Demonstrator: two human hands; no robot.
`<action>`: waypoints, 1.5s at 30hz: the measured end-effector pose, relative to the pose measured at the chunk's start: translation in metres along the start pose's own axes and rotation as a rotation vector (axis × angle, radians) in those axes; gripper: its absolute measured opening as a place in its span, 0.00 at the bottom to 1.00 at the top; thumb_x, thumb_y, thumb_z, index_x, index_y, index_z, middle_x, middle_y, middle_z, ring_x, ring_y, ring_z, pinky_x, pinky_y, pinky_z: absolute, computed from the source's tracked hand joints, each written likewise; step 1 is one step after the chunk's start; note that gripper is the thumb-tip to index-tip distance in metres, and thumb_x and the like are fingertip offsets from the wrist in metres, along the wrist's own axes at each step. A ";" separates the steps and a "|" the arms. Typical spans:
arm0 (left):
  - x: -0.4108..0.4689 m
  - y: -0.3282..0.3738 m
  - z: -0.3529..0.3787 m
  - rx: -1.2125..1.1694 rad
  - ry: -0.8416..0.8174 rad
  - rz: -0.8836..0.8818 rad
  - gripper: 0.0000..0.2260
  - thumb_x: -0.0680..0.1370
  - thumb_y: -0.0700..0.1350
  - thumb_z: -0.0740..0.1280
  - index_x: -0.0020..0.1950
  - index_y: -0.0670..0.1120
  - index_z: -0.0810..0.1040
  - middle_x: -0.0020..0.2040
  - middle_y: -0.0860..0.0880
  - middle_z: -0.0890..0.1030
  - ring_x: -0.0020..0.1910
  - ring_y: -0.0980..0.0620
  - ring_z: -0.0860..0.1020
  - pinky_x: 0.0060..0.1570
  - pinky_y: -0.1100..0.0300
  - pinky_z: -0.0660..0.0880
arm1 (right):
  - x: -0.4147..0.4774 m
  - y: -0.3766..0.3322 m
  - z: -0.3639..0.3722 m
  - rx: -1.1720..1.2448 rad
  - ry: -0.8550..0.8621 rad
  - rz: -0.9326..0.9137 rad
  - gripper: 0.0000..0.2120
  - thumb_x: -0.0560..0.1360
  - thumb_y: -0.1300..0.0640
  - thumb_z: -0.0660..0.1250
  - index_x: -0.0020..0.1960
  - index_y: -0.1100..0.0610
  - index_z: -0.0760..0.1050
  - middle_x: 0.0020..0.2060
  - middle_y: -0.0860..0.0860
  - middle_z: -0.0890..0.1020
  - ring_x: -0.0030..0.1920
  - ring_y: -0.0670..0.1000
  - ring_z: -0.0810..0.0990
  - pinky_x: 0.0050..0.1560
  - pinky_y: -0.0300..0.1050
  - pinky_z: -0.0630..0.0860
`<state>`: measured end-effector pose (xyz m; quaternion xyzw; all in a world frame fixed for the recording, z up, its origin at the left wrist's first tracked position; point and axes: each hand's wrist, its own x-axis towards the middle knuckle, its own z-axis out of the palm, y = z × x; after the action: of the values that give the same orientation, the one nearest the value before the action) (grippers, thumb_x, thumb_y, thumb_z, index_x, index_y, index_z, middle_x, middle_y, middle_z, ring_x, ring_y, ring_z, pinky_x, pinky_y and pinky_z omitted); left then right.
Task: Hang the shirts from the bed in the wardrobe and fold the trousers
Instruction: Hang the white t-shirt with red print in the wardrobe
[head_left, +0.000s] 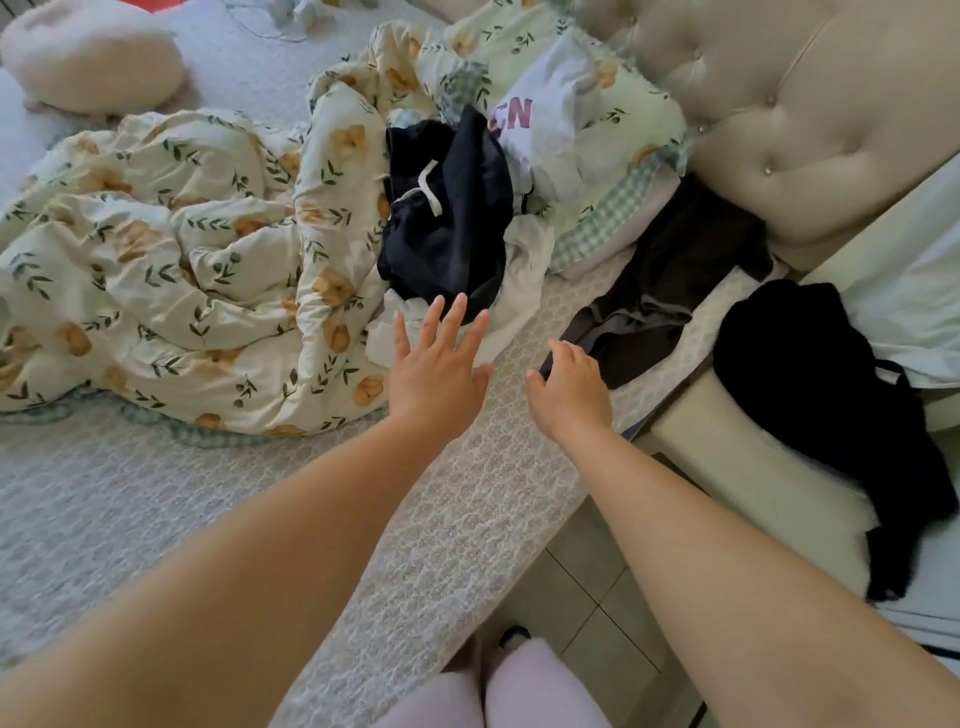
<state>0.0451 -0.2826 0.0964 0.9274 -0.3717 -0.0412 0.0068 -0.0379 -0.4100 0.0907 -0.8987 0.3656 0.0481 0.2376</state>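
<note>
One purple "N" is read on white shirt (550, 135), upper centre; left hand (436, 374) spread, empty; right hand (571, 387) curled at brown garment (665, 291), grip unclear.

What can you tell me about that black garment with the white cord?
The black drawstring garment is soft, dark cloth, crumpled in a heap, its white cord lying across the waistband. It rests on white clothing beside the floral duvet. The left hand, fingers straight, reaches toward its lower edge; contact is unclear.

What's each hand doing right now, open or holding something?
Left hand: open, fingers spread, holding nothing.
Right hand: fingers curled at the edge of the brown garment; grip cannot be told.
</note>
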 end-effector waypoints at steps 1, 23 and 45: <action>0.008 0.000 0.000 0.007 -0.006 0.008 0.27 0.81 0.58 0.46 0.78 0.53 0.42 0.78 0.50 0.42 0.76 0.48 0.38 0.69 0.43 0.31 | 0.008 0.000 -0.001 0.016 0.000 0.008 0.26 0.80 0.50 0.57 0.75 0.55 0.56 0.73 0.51 0.61 0.73 0.52 0.57 0.69 0.50 0.61; 0.210 0.038 0.036 0.089 -0.089 -0.018 0.26 0.81 0.57 0.49 0.78 0.54 0.45 0.79 0.51 0.46 0.77 0.49 0.41 0.71 0.41 0.35 | 0.226 0.060 -0.030 -0.028 -0.167 -0.007 0.25 0.80 0.52 0.56 0.75 0.54 0.56 0.73 0.51 0.62 0.72 0.53 0.59 0.66 0.52 0.64; 0.363 0.048 0.075 0.022 -0.090 -0.041 0.27 0.81 0.55 0.54 0.78 0.53 0.49 0.78 0.49 0.50 0.77 0.48 0.45 0.72 0.41 0.39 | 0.434 0.041 -0.040 0.393 -0.213 -0.035 0.19 0.74 0.60 0.60 0.59 0.44 0.77 0.71 0.50 0.64 0.69 0.55 0.61 0.70 0.51 0.62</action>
<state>0.2678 -0.5663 -0.0021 0.9321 -0.3528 -0.0790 -0.0209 0.2473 -0.7291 -0.0033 -0.8310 0.3251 0.0666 0.4465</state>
